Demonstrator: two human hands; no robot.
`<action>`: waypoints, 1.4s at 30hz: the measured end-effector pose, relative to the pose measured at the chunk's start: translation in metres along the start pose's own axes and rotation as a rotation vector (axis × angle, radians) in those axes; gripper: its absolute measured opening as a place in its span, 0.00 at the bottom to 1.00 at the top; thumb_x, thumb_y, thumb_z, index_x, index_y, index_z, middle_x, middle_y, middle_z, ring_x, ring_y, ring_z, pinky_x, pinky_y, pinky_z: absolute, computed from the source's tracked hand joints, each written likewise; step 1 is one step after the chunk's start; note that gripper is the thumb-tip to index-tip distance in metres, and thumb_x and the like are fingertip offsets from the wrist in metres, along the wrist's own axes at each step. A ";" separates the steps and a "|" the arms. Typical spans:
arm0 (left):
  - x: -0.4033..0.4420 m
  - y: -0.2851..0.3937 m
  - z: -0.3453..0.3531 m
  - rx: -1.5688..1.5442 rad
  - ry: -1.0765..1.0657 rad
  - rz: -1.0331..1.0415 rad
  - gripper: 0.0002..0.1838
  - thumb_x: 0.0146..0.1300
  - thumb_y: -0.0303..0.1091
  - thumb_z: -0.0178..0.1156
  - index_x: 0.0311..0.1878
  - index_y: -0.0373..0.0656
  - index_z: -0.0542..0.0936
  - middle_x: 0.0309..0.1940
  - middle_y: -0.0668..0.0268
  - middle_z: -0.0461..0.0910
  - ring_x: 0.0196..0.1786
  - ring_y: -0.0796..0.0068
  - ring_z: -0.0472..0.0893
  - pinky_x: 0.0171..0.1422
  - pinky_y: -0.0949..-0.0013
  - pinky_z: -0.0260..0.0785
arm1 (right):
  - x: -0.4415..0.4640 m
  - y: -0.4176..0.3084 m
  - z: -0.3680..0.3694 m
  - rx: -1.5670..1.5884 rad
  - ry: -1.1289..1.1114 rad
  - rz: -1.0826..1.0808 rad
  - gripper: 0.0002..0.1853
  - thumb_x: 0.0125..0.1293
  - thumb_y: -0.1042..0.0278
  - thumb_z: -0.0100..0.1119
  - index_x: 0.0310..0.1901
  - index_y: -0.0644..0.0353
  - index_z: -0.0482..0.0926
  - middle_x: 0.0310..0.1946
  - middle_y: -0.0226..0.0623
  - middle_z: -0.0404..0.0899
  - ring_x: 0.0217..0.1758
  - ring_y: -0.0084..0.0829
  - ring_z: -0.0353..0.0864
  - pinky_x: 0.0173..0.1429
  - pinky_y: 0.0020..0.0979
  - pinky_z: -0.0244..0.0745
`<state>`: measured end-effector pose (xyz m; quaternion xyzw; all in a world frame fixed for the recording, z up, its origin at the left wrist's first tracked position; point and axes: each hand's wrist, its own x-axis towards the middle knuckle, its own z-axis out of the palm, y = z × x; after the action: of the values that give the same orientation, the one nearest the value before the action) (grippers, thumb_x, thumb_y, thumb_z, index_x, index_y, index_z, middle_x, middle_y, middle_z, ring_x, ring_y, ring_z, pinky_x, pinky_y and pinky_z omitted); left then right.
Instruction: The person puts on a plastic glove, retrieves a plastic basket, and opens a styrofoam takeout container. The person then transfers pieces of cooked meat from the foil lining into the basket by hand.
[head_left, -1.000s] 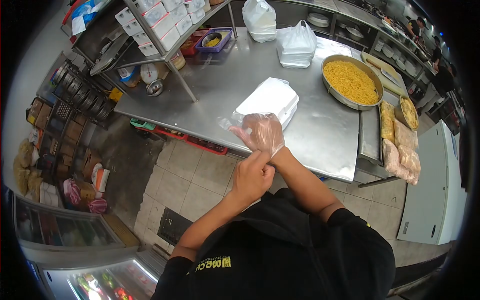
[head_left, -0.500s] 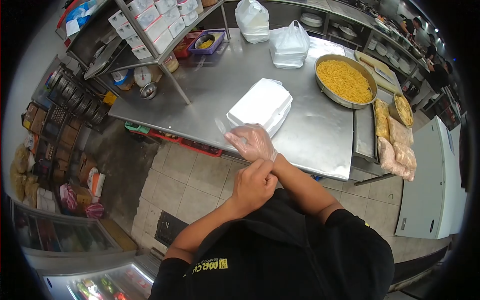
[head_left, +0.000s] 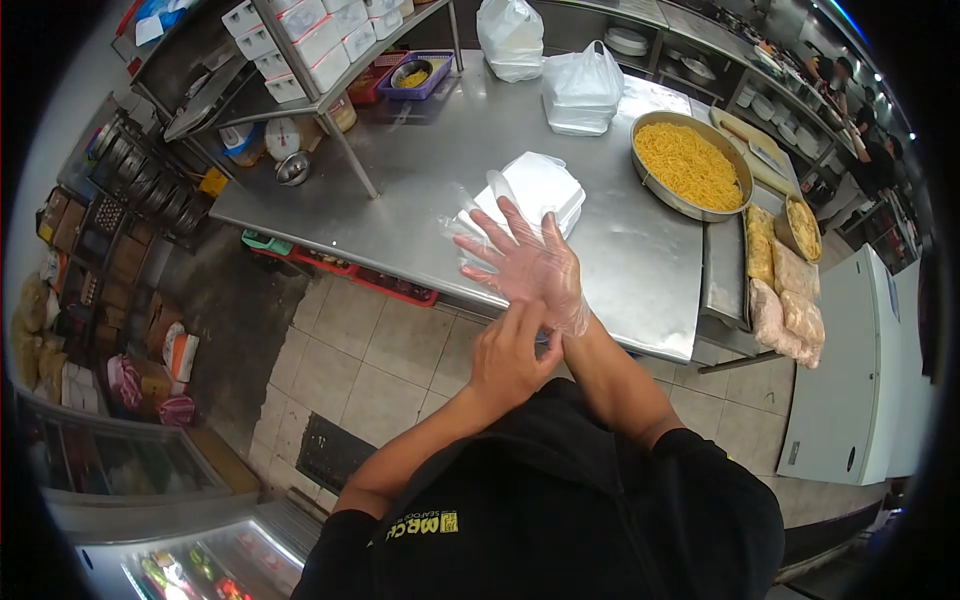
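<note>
My right hand (head_left: pixel 532 268) is inside a clear plastic glove (head_left: pixel 572 316), fingers spread and holding nothing. The glove's loose tips stick out past the fingers. With bent fingers, my bare left hand (head_left: pixel 508 358) pinches the glove's cuff at the right wrist. Just beyond the gloved hand, closed white takeaway boxes (head_left: pixel 548 188) are stacked on the steel table (head_left: pixel 640 270), partly hidden by the fingers.
A large pan of yellow noodles (head_left: pixel 688 168) is at the right, near a cutting board (head_left: pixel 745 150) and bagged food (head_left: pixel 795 275). White bagged boxes (head_left: pixel 582 90) stand at the back. A shelf post (head_left: pixel 350 155) rises at the left. People (head_left: pixel 875 165) are far right.
My right hand has turned and its fingers have spread wide, rising over the boxes. My left hand has stayed at the glove's cuff. The view has shifted slightly.
</note>
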<state>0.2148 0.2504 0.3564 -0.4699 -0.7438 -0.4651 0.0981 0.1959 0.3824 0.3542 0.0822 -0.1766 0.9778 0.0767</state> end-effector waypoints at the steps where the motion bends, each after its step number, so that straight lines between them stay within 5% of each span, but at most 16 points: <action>1: -0.005 -0.007 0.003 -0.021 -0.059 0.005 0.07 0.60 0.24 0.61 0.42 0.41 0.76 0.35 0.54 0.77 0.36 0.44 0.80 0.37 0.51 0.72 | -0.001 0.000 -0.001 -0.005 0.005 0.004 0.39 0.74 0.31 0.44 0.76 0.48 0.59 0.77 0.47 0.56 0.76 0.58 0.61 0.72 0.56 0.64; 6: -0.016 -0.018 0.007 -0.156 -0.287 0.039 0.07 0.60 0.23 0.59 0.42 0.40 0.76 0.36 0.53 0.77 0.37 0.44 0.80 0.38 0.49 0.72 | -0.009 -0.010 -0.028 -0.418 0.090 0.142 0.36 0.76 0.33 0.39 0.77 0.47 0.58 0.79 0.46 0.53 0.78 0.57 0.57 0.71 0.53 0.65; 7: -0.019 -0.017 0.010 -0.186 -0.330 0.073 0.07 0.60 0.23 0.59 0.42 0.40 0.76 0.36 0.53 0.77 0.37 0.44 0.79 0.38 0.49 0.72 | -0.011 -0.013 -0.033 -0.327 0.271 0.100 0.37 0.76 0.32 0.36 0.79 0.44 0.54 0.80 0.45 0.50 0.79 0.57 0.54 0.72 0.56 0.63; 12: -0.022 -0.013 0.030 -0.277 -0.399 0.130 0.08 0.60 0.25 0.59 0.42 0.42 0.73 0.34 0.54 0.76 0.37 0.46 0.80 0.40 0.49 0.73 | -0.028 -0.029 -0.012 -0.223 0.142 -0.163 0.40 0.75 0.29 0.33 0.81 0.39 0.43 0.83 0.40 0.43 0.82 0.58 0.47 0.73 0.65 0.55; 15: -0.022 -0.022 0.048 -0.399 -0.465 0.053 0.08 0.61 0.25 0.59 0.44 0.41 0.75 0.34 0.52 0.79 0.39 0.45 0.81 0.43 0.49 0.73 | -0.023 -0.073 -0.043 -0.310 0.228 -0.176 0.31 0.74 0.37 0.45 0.66 0.53 0.74 0.69 0.46 0.70 0.74 0.55 0.64 0.74 0.55 0.58; 16: -0.024 -0.028 0.054 -0.431 -0.519 -0.007 0.09 0.62 0.26 0.59 0.46 0.41 0.77 0.34 0.50 0.80 0.40 0.45 0.81 0.44 0.49 0.74 | -0.017 -0.090 -0.064 -0.003 0.240 -0.221 0.23 0.73 0.44 0.53 0.49 0.58 0.83 0.54 0.43 0.81 0.65 0.49 0.72 0.71 0.50 0.62; 18: -0.026 -0.051 0.067 -0.384 -0.616 -0.217 0.13 0.61 0.27 0.61 0.50 0.40 0.80 0.40 0.53 0.81 0.41 0.51 0.82 0.47 0.55 0.74 | -0.011 -0.138 -0.156 0.158 0.269 -0.354 0.21 0.71 0.46 0.56 0.46 0.58 0.82 0.48 0.40 0.82 0.60 0.44 0.74 0.69 0.50 0.64; 21: 0.011 -0.089 0.080 -0.030 -0.298 -0.210 0.23 0.60 0.31 0.67 0.58 0.38 0.76 0.57 0.48 0.75 0.62 0.44 0.72 0.66 0.52 0.63 | 0.016 -0.150 -0.171 -0.690 0.876 -0.380 0.34 0.74 0.37 0.49 0.67 0.59 0.71 0.64 0.45 0.73 0.63 0.45 0.72 0.63 0.46 0.70; 22: 0.023 -0.098 0.087 0.161 -0.261 -0.189 0.30 0.59 0.34 0.69 0.64 0.40 0.72 0.63 0.47 0.70 0.66 0.42 0.68 0.69 0.48 0.60 | 0.019 -0.149 -0.199 -0.671 0.894 -0.220 0.38 0.75 0.35 0.43 0.73 0.59 0.64 0.71 0.43 0.65 0.64 0.46 0.71 0.63 0.46 0.70; 25: 0.070 -0.118 0.113 0.491 -0.340 -0.217 0.51 0.54 0.44 0.74 0.78 0.45 0.58 0.77 0.44 0.51 0.78 0.36 0.51 0.73 0.36 0.48 | 0.024 -0.114 -0.211 -0.592 0.951 -0.001 0.34 0.77 0.39 0.41 0.71 0.60 0.67 0.66 0.40 0.72 0.53 0.41 0.76 0.56 0.43 0.73; 27: 0.084 -0.131 0.125 0.591 -0.430 -0.243 0.55 0.53 0.46 0.75 0.79 0.45 0.54 0.78 0.41 0.46 0.79 0.33 0.45 0.72 0.31 0.47 | 0.031 -0.094 -0.213 -0.466 0.920 -0.036 0.36 0.78 0.39 0.41 0.71 0.66 0.66 0.70 0.42 0.68 0.64 0.43 0.72 0.63 0.42 0.70; 29: 0.099 -0.138 0.126 0.628 -0.477 -0.279 0.53 0.53 0.45 0.75 0.79 0.45 0.56 0.78 0.41 0.49 0.79 0.34 0.47 0.73 0.32 0.46 | 0.043 -0.107 -0.188 -0.529 0.811 -0.094 0.36 0.78 0.39 0.41 0.70 0.67 0.66 0.69 0.43 0.70 0.63 0.42 0.73 0.64 0.41 0.70; 33: 0.110 -0.190 0.104 0.299 0.010 -0.296 0.45 0.59 0.41 0.72 0.76 0.38 0.61 0.72 0.46 0.64 0.75 0.49 0.63 0.75 0.47 0.54 | 0.066 -0.161 -0.154 -0.674 0.320 -0.096 0.34 0.78 0.40 0.43 0.64 0.69 0.72 0.63 0.46 0.76 0.63 0.40 0.76 0.64 0.40 0.70; 36: 0.169 -0.219 0.072 0.073 0.398 -0.697 0.38 0.67 0.39 0.66 0.73 0.32 0.61 0.68 0.46 0.67 0.68 0.50 0.72 0.71 0.54 0.64 | 0.100 -0.191 -0.180 -1.573 0.453 -0.049 0.29 0.81 0.46 0.36 0.65 0.61 0.73 0.60 0.44 0.79 0.61 0.39 0.79 0.66 0.39 0.71; 37: 0.185 -0.248 0.062 0.018 0.478 -0.788 0.40 0.68 0.40 0.66 0.74 0.33 0.58 0.68 0.45 0.68 0.67 0.50 0.73 0.69 0.55 0.66 | 0.111 -0.185 -0.220 -1.772 0.468 -0.206 0.29 0.81 0.41 0.31 0.60 0.53 0.78 0.51 0.48 0.83 0.53 0.47 0.81 0.63 0.40 0.72; 42: 0.193 -0.326 0.066 -0.385 0.701 -1.329 0.48 0.69 0.48 0.64 0.79 0.36 0.46 0.68 0.42 0.67 0.66 0.50 0.74 0.71 0.59 0.66 | 0.126 -0.180 -0.299 -2.097 0.432 -0.247 0.27 0.79 0.43 0.35 0.48 0.57 0.79 0.43 0.51 0.82 0.50 0.53 0.79 0.58 0.47 0.73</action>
<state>-0.1280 0.3784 0.2377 0.2407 -0.7012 -0.6688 -0.0553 0.0656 0.6715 0.1617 -0.1816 -0.8998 0.3183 0.2368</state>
